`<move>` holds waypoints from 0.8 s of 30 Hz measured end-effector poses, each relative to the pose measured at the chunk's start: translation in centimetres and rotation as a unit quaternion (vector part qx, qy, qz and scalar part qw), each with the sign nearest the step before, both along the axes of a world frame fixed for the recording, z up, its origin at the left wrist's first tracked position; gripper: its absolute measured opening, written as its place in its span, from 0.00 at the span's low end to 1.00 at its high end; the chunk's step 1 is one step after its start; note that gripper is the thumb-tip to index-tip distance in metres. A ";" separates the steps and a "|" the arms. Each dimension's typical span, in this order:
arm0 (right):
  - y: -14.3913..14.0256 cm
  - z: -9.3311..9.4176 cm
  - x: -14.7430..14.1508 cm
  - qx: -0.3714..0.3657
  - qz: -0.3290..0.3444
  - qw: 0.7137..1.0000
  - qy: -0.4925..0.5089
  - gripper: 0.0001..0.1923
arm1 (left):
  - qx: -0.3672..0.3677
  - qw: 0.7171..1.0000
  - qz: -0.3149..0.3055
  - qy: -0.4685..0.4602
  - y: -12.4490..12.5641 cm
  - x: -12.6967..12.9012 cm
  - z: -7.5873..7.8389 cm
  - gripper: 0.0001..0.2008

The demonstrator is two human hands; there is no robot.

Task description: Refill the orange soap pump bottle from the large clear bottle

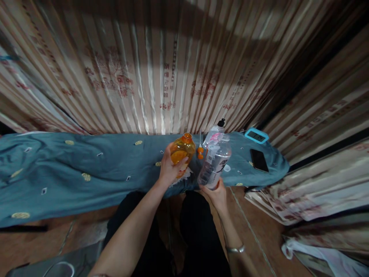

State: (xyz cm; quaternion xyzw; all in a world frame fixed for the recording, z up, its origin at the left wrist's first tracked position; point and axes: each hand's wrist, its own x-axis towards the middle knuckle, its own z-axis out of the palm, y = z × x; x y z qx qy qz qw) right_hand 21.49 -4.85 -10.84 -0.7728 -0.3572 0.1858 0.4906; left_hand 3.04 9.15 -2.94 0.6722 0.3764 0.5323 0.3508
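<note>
Amber plastic bottle point(186, 151), mouth up, fills the curled left hand point(169, 166), just left of a clear plastic bottle point(216, 163) clasped low by the right hand point(217, 193).

Blue-green cloth point(112, 161) w/ yellow motifs covers the long narrow surface, rumpled at L end. On it twd R end: dark phone point(260, 160), blue-framed digi clock point(256, 135) behind; nr middle, orange cap point(200, 153) w/ clear tube

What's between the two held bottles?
Head view: an orange pump-like piece on the blue-green cloth, between the amber bottle and the held clear bottle.
</note>
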 end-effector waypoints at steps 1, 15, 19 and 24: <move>-0.7 0.4 -0.2 0.006 0.005 1.000 0.018 0.20 | -0.003 1.000 0.001 -0.002 0.0 0.0 0.0 0.34; -9.9 6.3 -0.9 0.189 0.004 0.945 0.268 0.36 | -0.028 0.999 0.004 -0.020 -0.2 -0.1 0.4 0.34; -11.1 7.0 -1.1 0.229 -0.014 0.925 0.304 0.39 | -0.033 0.999 -0.002 -0.014 -0.2 -0.1 0.5 0.33; -12.0 8.8 -1.0 0.244 0.020 0.904 0.351 0.44 | -0.019 1.000 -0.010 -0.013 -0.2 -0.1 0.4 0.33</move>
